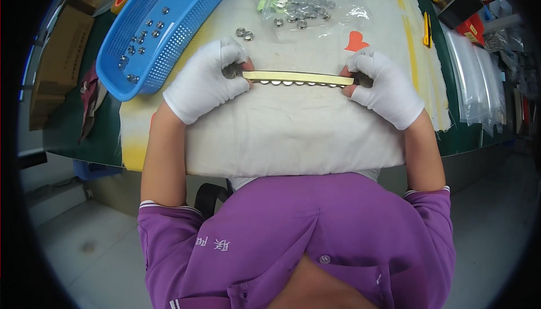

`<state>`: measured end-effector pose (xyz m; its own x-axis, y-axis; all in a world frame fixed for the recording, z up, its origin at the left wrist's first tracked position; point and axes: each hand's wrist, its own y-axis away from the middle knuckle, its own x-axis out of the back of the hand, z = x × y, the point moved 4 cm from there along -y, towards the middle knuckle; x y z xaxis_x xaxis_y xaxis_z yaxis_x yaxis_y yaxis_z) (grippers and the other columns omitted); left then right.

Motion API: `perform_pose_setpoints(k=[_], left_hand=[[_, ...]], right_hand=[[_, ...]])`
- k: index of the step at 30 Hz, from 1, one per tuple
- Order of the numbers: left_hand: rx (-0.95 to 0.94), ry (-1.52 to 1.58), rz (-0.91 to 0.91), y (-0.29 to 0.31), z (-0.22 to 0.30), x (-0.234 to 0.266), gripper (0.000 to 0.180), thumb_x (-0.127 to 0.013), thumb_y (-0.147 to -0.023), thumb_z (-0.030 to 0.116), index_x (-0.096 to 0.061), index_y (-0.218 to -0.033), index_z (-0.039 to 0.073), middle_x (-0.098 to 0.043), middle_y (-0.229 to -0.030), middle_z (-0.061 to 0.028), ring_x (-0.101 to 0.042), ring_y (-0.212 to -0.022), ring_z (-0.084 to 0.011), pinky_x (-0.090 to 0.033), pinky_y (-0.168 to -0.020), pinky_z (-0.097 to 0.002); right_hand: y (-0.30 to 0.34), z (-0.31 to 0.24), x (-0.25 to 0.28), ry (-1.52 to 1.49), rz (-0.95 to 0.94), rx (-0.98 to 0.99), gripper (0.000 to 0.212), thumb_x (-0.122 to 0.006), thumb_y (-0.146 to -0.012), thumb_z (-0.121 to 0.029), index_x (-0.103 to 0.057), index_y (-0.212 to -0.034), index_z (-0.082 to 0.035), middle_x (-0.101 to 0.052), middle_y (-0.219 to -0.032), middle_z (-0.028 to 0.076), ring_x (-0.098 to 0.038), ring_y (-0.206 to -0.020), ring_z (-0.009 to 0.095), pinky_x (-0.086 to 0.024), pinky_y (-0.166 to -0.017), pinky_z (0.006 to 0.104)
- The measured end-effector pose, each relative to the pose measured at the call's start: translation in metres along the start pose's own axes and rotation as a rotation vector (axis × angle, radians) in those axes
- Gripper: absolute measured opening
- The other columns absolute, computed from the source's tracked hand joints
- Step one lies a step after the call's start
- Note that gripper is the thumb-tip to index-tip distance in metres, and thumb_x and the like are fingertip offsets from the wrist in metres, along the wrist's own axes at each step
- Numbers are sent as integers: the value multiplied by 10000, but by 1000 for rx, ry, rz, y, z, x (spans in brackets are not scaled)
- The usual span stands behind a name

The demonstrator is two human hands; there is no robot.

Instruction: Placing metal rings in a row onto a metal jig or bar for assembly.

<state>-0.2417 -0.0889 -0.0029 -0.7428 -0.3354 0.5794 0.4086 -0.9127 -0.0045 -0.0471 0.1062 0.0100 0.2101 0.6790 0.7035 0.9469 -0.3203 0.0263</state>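
Between my hands, a long narrow strip [298,78] with a pale yellow face is held level above the cloth. A row of small round shiny pieces shows along its near edge. My left hand [209,78], in a white glove with bare fingertips, pinches the strip's left end. At the other end my right hand [383,86], gloved the same way, has thumb and fingers closed on it. Just beyond my left hand, a few small round metal parts [246,35] lie on the cloth.
A blue perforated basket [121,86] holding small metal parts stands at left. Farther back lies a clear plastic bag [349,18] of similar parts. A yellow cutter [427,30] and clear plastic sleeves [473,78] are at right. A cardboard box [62,55] stands far left. White cloth [282,140] covers the table.
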Motion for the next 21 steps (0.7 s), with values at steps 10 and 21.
perform_pose_setpoints(k=[10,21], left_hand=[[-55,-159,-54,-2,-2,3,177,-716,-741,15,-650,-905,16,-573,-889,-74,-569,-827,-188,-480,-761,-293],[-44,-87,48,-9,-12,3,147,-659,-809,16,-698,-951,5,-609,-905,-91,-598,-849,-202,-485,-782,-295]], right_hand=[[3,6,6,-22,-79,-93,225,-719,-761,-4,-658,-977,-27,-555,-915,48,-567,-844,158,-484,-801,288],[0,12,7,32,20,-50,141,-656,-828,-51,-688,-963,-26,-616,-892,108,-628,-847,234,-496,-782,313]])
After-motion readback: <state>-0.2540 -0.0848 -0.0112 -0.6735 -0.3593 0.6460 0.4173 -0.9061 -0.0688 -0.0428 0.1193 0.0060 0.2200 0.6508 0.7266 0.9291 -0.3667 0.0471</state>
